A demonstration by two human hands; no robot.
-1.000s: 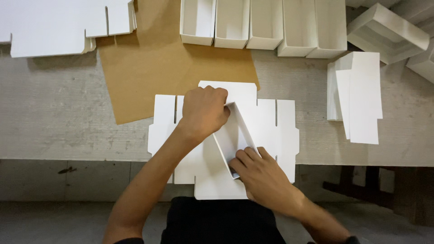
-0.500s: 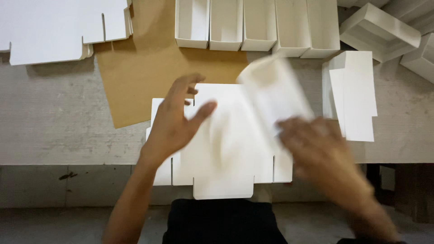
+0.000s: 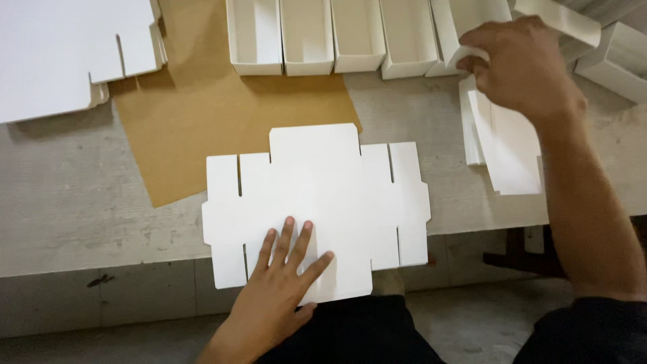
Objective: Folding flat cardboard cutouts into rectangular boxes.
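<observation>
A flat white die-cut box blank (image 3: 330,189) lies on the grey table (image 3: 60,202), its near part hanging over the table's front edge. My left hand (image 3: 280,283) rests flat on the blank's near part, fingers spread. My right hand (image 3: 519,64) is far to the right at the back, fingers closed on a folded white box (image 3: 475,20) at the right end of a row of boxes.
A brown paper sheet (image 3: 202,114) lies under the blank. Several folded open white boxes (image 3: 306,34) stand in a row at the back. A stack of flat blanks (image 3: 60,47) lies at the back left, folded white pieces (image 3: 512,148) at the right.
My right hand has carried the folded box from the blank up to the row at the back right. My left hand has slid down to the blank's near part.
</observation>
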